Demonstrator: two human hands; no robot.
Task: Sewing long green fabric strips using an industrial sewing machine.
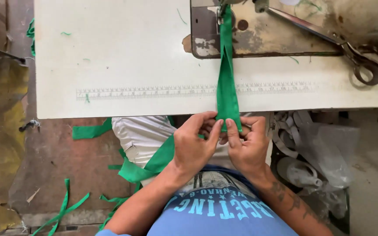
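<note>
Table [132,52] of pale cream colour fills the upper part of the view, and a printed ruler scale [162,91] runs along its near edge. Under and left of the table there is a brownish floor [53,157] with green fabric scraps [62,209] lying on it, and one scrap [90,131] hangs just under the table edge. At the top, the worn metal bed of a sewing machine [285,35] is set in the table. Large scissors [355,54] lie across its right part, with the handles on the table. Below the table on the right, a clear plastic bag [329,153] holds some pale things; what they are I cannot tell.

A long green fabric strip [226,78] goes from under the needle area of the machine, over the table edge, down to the hands. Its near end is folded and sits between the fingers. The left hand [193,144] is closed on the strip end, with the thumb and forefinger pinching it from the left side. The right hand [248,146] is also closed on the same end, with the thumb pressing on top of the fold. The two hands touch each other just in front of the table edge. More green fabric [149,164] lies over the person's lap, under the left wrist.
</note>
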